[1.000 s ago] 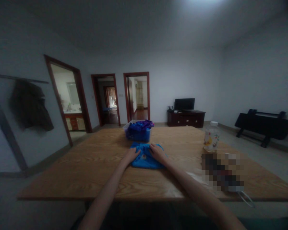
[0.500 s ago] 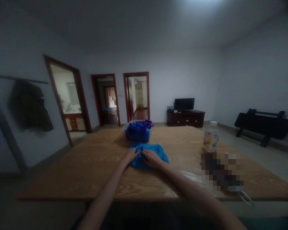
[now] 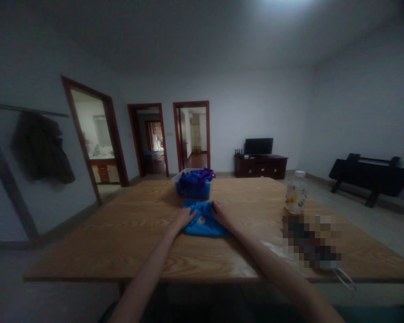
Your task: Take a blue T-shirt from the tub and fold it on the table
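Note:
A bright blue cloth (image 3: 207, 229), perhaps a garment, lies on the table in front of me with a small round pale emblem near its middle. My left hand (image 3: 184, 218) is closed on its left edge, thumb on top. At the upper right part of the same cloth, my right hand (image 3: 223, 214) grips the fabric with bent fingers. Just beyond the cloth stands a clear plastic bin (image 3: 177, 183), filled with crumpled blue and purple fabric (image 3: 197, 178). What lies under my fingers is partly hidden.
The wooden table (image 3: 121, 242) carries a flower-patterned bottle (image 3: 296, 193) with a white cap on the right. Near it lies a blurred-out dark object (image 3: 311, 244) with a pale loop over the front edge. A television (image 3: 259, 146) stands on a cabinet by the far wall.
My right hand has moved up and to the right across the cloth, away from my left hand. The cloth lies flatter, and its round emblem now shows. My left hand has hardly moved.

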{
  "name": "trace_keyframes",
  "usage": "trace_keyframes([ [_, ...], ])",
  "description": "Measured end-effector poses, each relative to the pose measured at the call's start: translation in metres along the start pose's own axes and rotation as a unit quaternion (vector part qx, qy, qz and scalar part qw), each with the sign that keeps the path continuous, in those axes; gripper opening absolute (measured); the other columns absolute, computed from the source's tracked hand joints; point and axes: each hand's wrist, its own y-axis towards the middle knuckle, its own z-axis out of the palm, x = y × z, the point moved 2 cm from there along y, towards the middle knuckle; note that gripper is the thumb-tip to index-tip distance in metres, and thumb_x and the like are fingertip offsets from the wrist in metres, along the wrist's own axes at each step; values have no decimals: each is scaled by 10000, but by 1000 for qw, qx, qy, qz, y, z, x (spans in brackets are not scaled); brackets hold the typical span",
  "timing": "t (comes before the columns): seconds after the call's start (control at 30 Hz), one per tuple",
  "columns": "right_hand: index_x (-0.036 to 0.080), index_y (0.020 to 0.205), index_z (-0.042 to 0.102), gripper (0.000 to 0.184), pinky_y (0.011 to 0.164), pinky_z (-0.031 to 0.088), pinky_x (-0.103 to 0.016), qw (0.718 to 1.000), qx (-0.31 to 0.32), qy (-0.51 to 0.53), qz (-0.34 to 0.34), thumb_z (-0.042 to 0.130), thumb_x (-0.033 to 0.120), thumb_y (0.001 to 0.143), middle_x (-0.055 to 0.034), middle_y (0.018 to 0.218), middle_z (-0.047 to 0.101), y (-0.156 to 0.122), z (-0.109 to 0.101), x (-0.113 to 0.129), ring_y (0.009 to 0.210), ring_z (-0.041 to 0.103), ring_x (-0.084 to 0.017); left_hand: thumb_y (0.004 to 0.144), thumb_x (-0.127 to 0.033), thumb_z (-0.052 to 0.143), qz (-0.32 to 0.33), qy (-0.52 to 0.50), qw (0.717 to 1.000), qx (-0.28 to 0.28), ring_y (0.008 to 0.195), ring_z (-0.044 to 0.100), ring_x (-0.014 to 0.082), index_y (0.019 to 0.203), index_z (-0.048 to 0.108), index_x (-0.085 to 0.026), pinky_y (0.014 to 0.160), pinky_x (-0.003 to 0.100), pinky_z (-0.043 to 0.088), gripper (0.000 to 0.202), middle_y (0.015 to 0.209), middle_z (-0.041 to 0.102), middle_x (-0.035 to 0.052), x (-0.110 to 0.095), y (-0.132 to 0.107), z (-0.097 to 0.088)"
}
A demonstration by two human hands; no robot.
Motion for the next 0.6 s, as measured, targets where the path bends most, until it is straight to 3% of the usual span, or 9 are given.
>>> trace_keyframes([
  [0.13,173,1239,683,203,941,512,-318,1000,-1,-2,4,567,188,1073,-144,1226,790,-1,1,1,1075,727,-247,1149,-564,470,-6,0,1000,-1,1116,776,304,1117,776,-157,941,339,513,510,1205,829,181,-1,-2,-2],
  [0.3,190,1132,682,92,930,519,-323,993,44,11,-109,632,188,1056,-120,1145,783,-8,-3,30,1047,722,-245,1139,-551,483,-15,-6,1000,2,1117,772,302,1098,780,-177,942,337,509,480,1204,833,168,1,-1,-1],
  [0.47,182,1180,695,146,955,531,-345,981,49,29,-187,654,161,1041,-125,1117,777,-14,1,57,1050,724,-261,1152,-532,456,-8,-5,1000,7,1083,775,295,1092,775,-171,899,327,506,485,1189,830,171,4,2,2],
  [0.6,184,1161,692,121,943,530,-345,984,44,22,-172,648,171,1049,-124,1112,778,-10,1,51,1033,722,-260,1153,-541,460,-4,-8,1000,2,1080,779,288,1084,770,-177,895,316,502,482,1175,831,163,4,2,3],
])
